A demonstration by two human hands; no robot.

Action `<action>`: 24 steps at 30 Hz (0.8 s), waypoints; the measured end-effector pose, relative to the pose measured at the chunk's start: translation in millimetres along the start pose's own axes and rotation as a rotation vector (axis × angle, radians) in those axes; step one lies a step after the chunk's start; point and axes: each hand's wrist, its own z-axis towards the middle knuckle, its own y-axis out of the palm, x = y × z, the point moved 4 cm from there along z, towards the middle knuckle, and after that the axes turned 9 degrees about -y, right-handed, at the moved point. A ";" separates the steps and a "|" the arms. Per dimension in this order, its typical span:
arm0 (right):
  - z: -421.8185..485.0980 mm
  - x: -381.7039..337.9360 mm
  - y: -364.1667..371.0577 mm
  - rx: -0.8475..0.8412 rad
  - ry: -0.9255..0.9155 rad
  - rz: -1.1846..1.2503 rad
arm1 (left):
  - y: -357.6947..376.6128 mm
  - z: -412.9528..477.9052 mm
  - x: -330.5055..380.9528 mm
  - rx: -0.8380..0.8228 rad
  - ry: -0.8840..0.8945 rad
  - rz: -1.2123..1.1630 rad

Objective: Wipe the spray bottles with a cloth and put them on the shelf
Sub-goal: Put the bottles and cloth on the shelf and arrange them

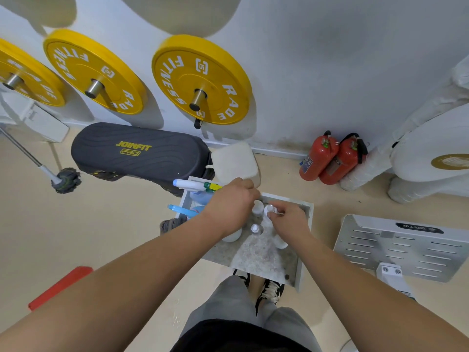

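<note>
Two-handed: pinching cap of upright small bottle near shelf far edge with right hand; curling left hand just beside it, hold hidden, cannot tell.

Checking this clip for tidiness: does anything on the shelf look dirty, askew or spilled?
The shelf is blotchy: dark staining around a paler patch, plus a dark spot near its front corner. The white spray bottle and blue spray bottle poke their nozzles over its left rim. Nothing looks spilled.
</note>
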 end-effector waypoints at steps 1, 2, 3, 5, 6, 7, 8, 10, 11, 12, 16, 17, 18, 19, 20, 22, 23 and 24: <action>-0.6 0.3 0.1 0.003 0.005 0.009 | -1.7 -5.6 0.9 0.064 0.032 -0.016; -2.4 -1.7 -0.7 -0.001 0.011 0.014 | -2.8 -10.8 2.3 0.111 0.053 -0.035; -4.4 -2.8 -1.9 -0.005 0.014 0.014 | -2.2 -15.1 3.2 0.147 0.060 -0.056; -8.6 -3.5 -6.8 -0.011 0.017 0.004 | 2.2 -22.6 5.0 0.132 0.053 -0.111; -11.0 -1.3 -8.9 -0.018 0.021 -0.007 | 5.1 -26.0 6.3 0.087 0.045 -0.138; -13.6 2.0 -10.9 -0.024 0.027 -0.028 | 10.1 -29.0 8.0 0.031 0.032 -0.155; -17.5 4.0 -13.2 -0.035 0.035 -0.058 | 15.7 -30.8 10.7 -0.044 0.011 -0.149; -24.1 12.0 -14.9 -0.072 0.051 -0.097 | 29.5 -32.5 16.2 -0.194 -0.035 -0.076; -28.8 16.4 -14.8 -0.106 0.052 -0.110 | 37.1 -32.0 18.8 -0.257 -0.049 -0.018; -34.5 20.2 -13.4 -0.158 0.050 -0.117 | 42.6 -31.6 21.5 -0.300 -0.054 0.044; -49.6 37.3 -11.5 -0.207 0.020 -0.227 | 55.3 -27.7 27.4 -0.398 -0.053 0.251; -51.1 39.7 -12.0 -0.176 0.014 -0.224 | 55.6 -25.8 29.0 -0.408 -0.053 0.287; -51.6 41.7 -12.4 -0.155 0.008 -0.210 | 54.7 -23.3 31.0 -0.416 -0.051 0.312; -51.1 42.6 -12.9 -0.137 0.001 -0.195 | 53.5 -20.6 32.6 -0.427 -0.054 0.322; -50.0 42.7 -13.0 -0.123 -0.001 -0.180 | 52.1 -17.7 33.1 -0.438 -0.065 0.320; -47.6 43.2 -14.8 -0.086 -0.009 -0.134 | 46.7 -11.5 30.4 -0.455 -0.107 0.271; -46.4 42.7 -17.2 -0.065 -0.012 -0.108 | 42.5 -7.8 27.3 -0.451 -0.132 0.232; -45.8 41.6 -20.5 -0.048 -0.012 -0.090 | 38.7 -4.6 23.1 -0.449 -0.156 0.183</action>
